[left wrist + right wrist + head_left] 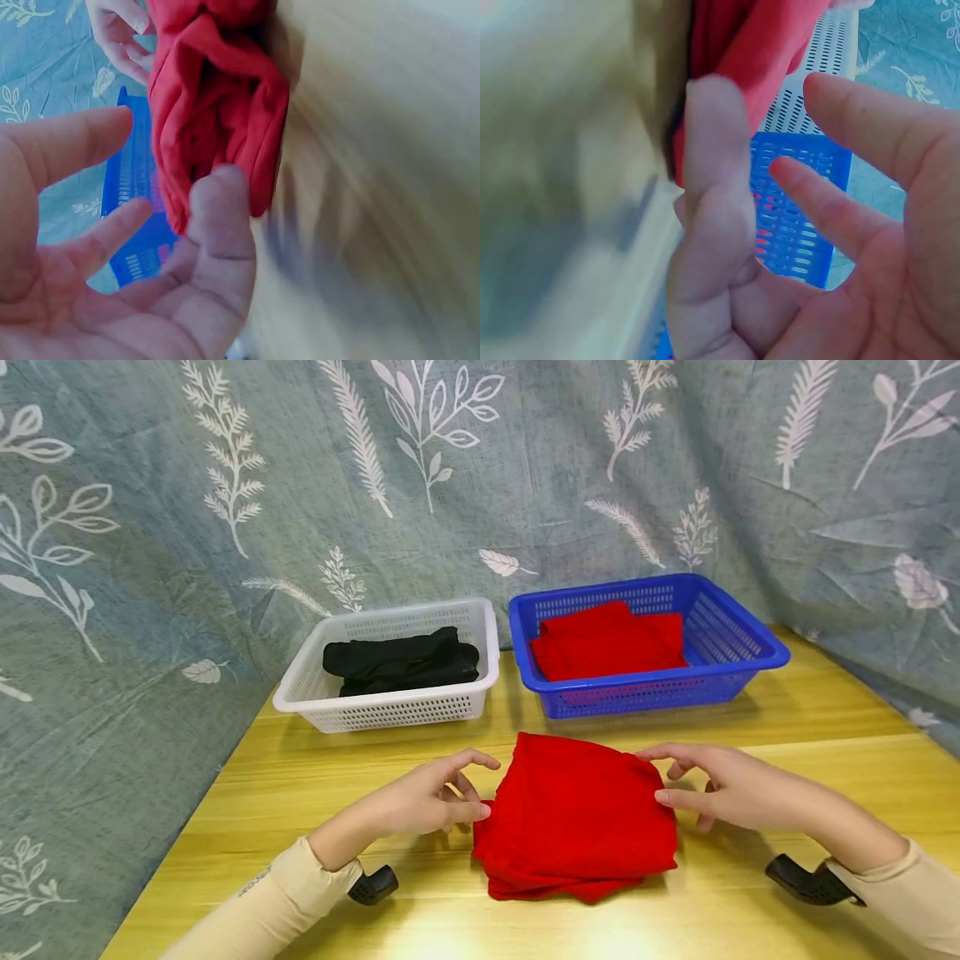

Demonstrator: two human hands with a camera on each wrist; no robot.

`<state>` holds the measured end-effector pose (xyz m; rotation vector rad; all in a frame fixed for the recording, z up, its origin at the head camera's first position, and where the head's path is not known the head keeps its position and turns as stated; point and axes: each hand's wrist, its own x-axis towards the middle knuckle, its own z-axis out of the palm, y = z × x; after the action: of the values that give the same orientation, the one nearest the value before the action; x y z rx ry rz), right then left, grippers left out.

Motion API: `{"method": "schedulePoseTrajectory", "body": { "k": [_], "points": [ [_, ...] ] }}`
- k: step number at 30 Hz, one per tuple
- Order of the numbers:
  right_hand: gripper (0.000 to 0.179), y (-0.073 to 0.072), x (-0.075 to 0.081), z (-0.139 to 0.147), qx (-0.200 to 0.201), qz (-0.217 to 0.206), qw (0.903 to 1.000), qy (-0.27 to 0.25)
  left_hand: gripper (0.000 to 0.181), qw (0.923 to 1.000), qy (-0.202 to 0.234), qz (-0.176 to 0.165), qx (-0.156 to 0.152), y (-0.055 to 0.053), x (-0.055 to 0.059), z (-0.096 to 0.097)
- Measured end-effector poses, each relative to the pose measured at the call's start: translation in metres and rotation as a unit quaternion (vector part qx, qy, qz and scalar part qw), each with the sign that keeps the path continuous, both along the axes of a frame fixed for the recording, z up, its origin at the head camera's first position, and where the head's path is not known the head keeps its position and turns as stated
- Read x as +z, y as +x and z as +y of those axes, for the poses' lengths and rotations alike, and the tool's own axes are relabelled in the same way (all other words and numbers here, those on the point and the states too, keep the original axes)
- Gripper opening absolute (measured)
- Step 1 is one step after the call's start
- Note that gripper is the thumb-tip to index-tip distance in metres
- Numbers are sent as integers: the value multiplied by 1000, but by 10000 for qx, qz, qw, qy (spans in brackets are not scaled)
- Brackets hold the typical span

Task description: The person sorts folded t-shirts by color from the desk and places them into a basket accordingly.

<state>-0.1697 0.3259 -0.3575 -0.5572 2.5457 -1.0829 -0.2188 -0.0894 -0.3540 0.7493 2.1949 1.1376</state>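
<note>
A folded red cloth (581, 818) lies on the wooden table, its layers showing along the near edge. At its left side is my left hand (435, 793), fingers spread and thumb tip right at the cloth's edge. My right hand (720, 789) is at the opposite side, with index fingertip by the far right corner and thumb at the right edge. In the left wrist view the cloth (217, 112) shows loose open folds beyond the thumb. The right wrist view has the thumb overlapping the cloth (769, 64), the other fingers held apart from it.
Behind the cloth stand a white basket (397, 714) holding black folded fabric (401, 660) and, to its right, a blue basket (637, 693) holding red fabric (611, 643). A grey-blue leaf-patterned curtain (525, 468) hangs behind the table (255, 827).
</note>
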Motion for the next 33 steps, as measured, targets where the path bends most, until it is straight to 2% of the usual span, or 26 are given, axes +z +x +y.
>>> {"method": "schedulePoseTrajectory", "body": {
  "k": [4, 9, 11, 15, 21, 29, 33],
  "points": [
    [68, 8, -6, 2, -5, -675, 9966, -472, 67, 9989, 145, -426, 154, 1, -4, 4],
    [70, 11, -10, -5, -4, -1274, 9870, -980, 66, 9920, 543, -1070, 392, 3, -8, 10],
    [70, 11, -11, -9, 38, -1455, 9830, -1122, 65, 9893, 638, -1231, 448, 3, -10, 12],
    [68, 11, -17, -15, 173, -1580, 9777, -1371, 62, 9882, 606, -1298, 537, 5, -14, 18],
    [64, 10, -26, -25, 73, -1616, 9708, -1771, 62, 9872, 714, -1304, 577, 9, -21, 27],
    [61, 7, -36, -39, 147, -1796, 9623, -2037, 60, 9755, 1249, -1794, 250, 15, -28, 38],
    [61, 6, -38, -43, 187, -1860, 9582, -2165, 58, 9738, 1390, -1783, 226, 16, -31, 41]
  ]
}}
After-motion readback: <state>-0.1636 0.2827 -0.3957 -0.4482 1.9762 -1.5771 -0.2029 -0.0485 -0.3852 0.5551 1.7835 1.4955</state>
